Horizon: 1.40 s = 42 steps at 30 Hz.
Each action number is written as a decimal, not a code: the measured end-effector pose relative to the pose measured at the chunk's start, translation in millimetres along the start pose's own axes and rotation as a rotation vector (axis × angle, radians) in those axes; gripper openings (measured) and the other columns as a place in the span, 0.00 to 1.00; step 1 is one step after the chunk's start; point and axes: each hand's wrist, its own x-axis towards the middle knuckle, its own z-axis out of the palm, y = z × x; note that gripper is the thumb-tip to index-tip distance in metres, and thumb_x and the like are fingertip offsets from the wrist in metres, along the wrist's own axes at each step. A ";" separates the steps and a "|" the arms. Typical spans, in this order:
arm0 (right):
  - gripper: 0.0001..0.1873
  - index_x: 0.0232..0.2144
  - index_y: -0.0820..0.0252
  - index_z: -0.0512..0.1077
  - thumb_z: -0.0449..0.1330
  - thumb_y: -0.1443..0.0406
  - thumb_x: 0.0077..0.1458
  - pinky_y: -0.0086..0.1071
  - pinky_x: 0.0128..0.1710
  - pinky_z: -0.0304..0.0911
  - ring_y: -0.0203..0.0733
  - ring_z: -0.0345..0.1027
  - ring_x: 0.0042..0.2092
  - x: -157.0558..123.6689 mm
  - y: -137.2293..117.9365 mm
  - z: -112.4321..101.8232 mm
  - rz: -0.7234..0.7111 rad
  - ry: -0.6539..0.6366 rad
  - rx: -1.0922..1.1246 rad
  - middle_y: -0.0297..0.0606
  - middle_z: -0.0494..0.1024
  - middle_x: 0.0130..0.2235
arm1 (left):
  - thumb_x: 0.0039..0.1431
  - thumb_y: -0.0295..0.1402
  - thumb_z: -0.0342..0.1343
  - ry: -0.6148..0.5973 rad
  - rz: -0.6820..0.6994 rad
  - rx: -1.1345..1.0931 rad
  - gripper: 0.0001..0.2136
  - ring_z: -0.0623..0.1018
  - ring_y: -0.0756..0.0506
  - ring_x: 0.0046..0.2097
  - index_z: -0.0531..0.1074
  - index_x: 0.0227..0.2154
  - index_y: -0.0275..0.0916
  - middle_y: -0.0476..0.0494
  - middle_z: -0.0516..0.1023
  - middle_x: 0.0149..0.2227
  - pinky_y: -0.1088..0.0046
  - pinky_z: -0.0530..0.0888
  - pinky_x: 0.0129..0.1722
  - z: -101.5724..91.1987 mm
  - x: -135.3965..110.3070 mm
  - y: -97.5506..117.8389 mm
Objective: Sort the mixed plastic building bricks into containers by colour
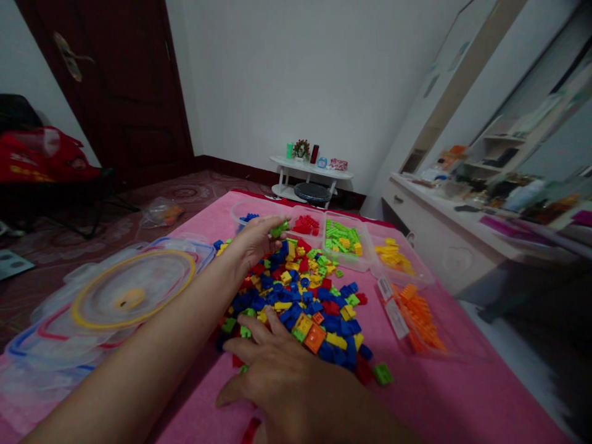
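Note:
A heap of small plastic bricks [300, 296] in blue, red, yellow, green and orange lies on a pink cloth [439, 401]. My left hand [253, 242] reaches over the far left of the heap, its fingers pinched on a green brick [279, 230]. My right hand [287, 379] lies palm down at the heap's near edge, fingers spread and touching the bricks, holding nothing. Behind the heap stand clear boxes of sorted bricks: blue [250, 217], red [306, 224], green [343, 238], yellow [394, 255] and orange [419, 316].
Several clear lids with coloured rims [132, 290] are stacked on the left of the cloth. A white dresser [439, 234] with clutter stands to the right. A low white table [311, 169] stands by the far wall, and a dark door [124, 80] is at the back left.

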 end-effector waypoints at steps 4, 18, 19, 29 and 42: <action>0.15 0.40 0.53 0.75 0.64 0.57 0.49 0.46 0.61 0.40 0.48 0.53 0.59 6.3 8.9 -11.1 0.125 -0.013 -0.008 0.38 0.69 0.54 | 0.47 0.31 0.63 -0.002 0.007 0.041 0.10 0.71 0.55 0.24 0.75 0.33 0.33 0.45 0.76 0.29 0.83 0.64 0.18 2.1 -2.2 -2.1; 0.07 0.33 0.55 0.78 0.63 0.67 0.49 0.36 0.49 0.55 0.42 0.65 0.47 -28.3 105.1 -40.1 0.486 0.279 -0.064 0.36 0.76 0.42 | 0.50 0.30 0.62 -0.101 -0.050 0.102 0.10 0.77 0.52 0.29 0.74 0.36 0.33 0.43 0.77 0.34 0.80 0.73 0.25 -1.2 2.8 -15.7; 0.06 0.32 0.55 0.78 0.62 0.68 0.48 0.37 0.49 0.55 0.42 0.66 0.46 -30.8 107.2 -43.5 0.517 0.299 -0.089 0.36 0.76 0.40 | 0.52 0.29 0.61 -0.102 -0.052 0.113 0.09 0.77 0.52 0.29 0.74 0.37 0.33 0.42 0.77 0.35 0.80 0.73 0.25 -1.1 2.5 -15.7; 0.11 0.33 0.52 0.77 0.64 0.67 0.43 0.32 0.38 0.59 0.43 0.70 0.41 -27.9 54.3 -65.1 0.659 0.142 -0.142 0.34 0.79 0.38 | 0.48 0.29 0.63 -0.072 -0.032 0.114 0.10 0.77 0.52 0.28 0.74 0.35 0.33 0.43 0.77 0.33 0.80 0.73 0.24 -4.3 6.2 -18.4; 0.17 0.38 0.56 0.79 0.58 0.73 0.46 0.37 0.39 0.63 0.53 0.72 0.46 6.0 32.7 -48.9 0.773 -0.161 -0.353 0.47 0.80 0.41 | 0.49 0.27 0.62 -0.071 -0.044 0.126 0.09 0.77 0.52 0.27 0.74 0.35 0.33 0.44 0.76 0.31 0.81 0.73 0.23 -1.1 3.0 -19.1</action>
